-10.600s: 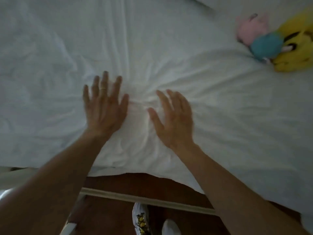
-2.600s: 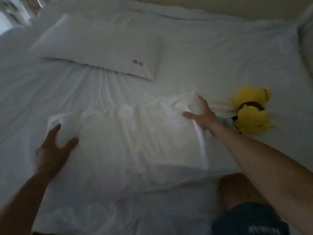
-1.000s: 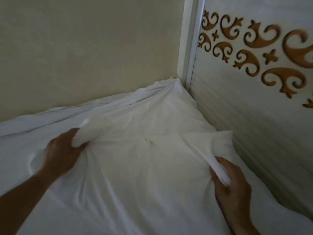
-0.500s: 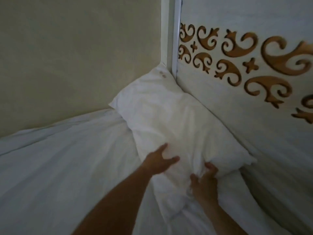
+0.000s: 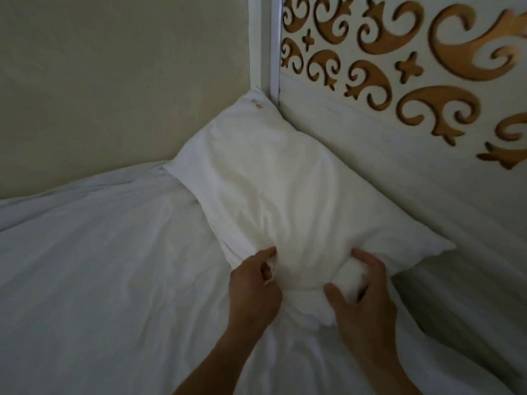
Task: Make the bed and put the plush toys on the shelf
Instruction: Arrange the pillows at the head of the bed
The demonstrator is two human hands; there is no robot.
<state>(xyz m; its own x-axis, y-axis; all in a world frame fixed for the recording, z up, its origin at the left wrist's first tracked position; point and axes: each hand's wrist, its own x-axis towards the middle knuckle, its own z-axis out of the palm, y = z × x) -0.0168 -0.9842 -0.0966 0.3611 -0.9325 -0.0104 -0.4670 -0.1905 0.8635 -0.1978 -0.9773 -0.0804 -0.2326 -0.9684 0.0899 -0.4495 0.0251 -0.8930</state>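
Observation:
A white pillow [image 5: 273, 189] lies in the bed's far corner, one long side against the headboard [image 5: 356, 132] and its top corner at the wall. My left hand [image 5: 255, 289] pinches the pillow's near edge, fingers curled into the fabric. My right hand [image 5: 360, 292] grips a bunched fold of the same near edge, thumb and fingers curled round it. The white bed sheet [image 5: 99, 275] spreads out to the left, lightly creased. No plush toys are in view.
A beige wall [image 5: 122, 81] runs along the bed's far side. The white headboard carries orange-brown scroll cut-outs [image 5: 413, 67] across its upper part. A white post [image 5: 265, 44] stands in the corner.
Both hands have slid to the pillow's near edge and taken hold of it. The pillow lies flatter along the headboard, and the view has moved closer.

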